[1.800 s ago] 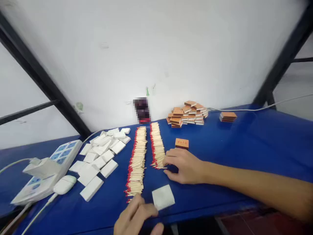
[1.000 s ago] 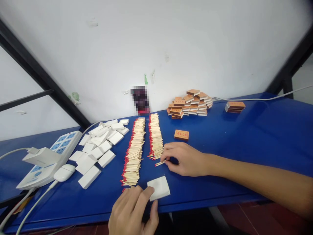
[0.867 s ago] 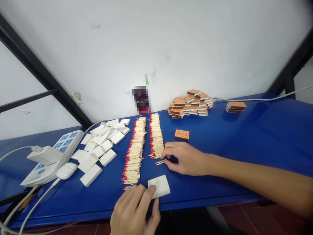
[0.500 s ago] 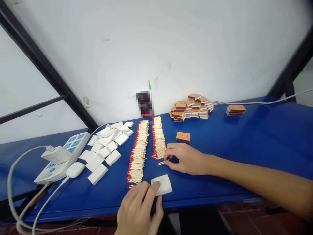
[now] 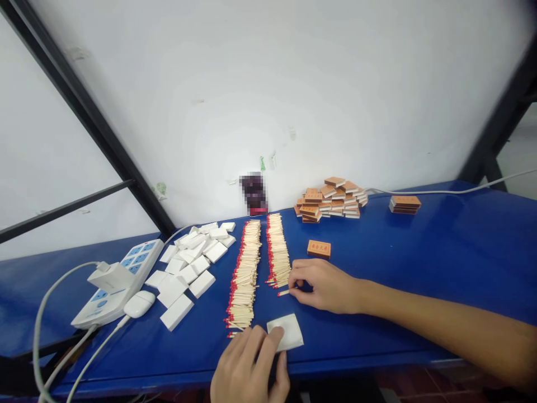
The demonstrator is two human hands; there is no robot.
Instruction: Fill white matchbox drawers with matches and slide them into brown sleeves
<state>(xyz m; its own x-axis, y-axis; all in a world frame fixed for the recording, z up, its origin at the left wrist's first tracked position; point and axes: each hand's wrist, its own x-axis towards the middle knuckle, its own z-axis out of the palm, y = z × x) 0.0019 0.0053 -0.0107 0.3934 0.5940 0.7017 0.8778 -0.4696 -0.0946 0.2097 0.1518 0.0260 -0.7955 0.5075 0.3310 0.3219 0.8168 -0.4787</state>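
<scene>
My right hand rests on the blue table, its fingertips pinched on a few matches at the near end of the right row of red-tipped matches. A second row of matches lies to its left. My left hand is at the table's front edge, fingers laid on the corner of a white matchbox tray. A single orange matchbox cover lies just beyond my right hand.
Several white trays are heaped left of the matches. A white power strip with a plug, cables and a white mouse sits at far left. A pile of orange matchboxes and a small stack stand near the wall.
My right hand has drawn a few matches off the end of the right row. My left hand has slid onto the white tray's corner. The view shifted slightly.
</scene>
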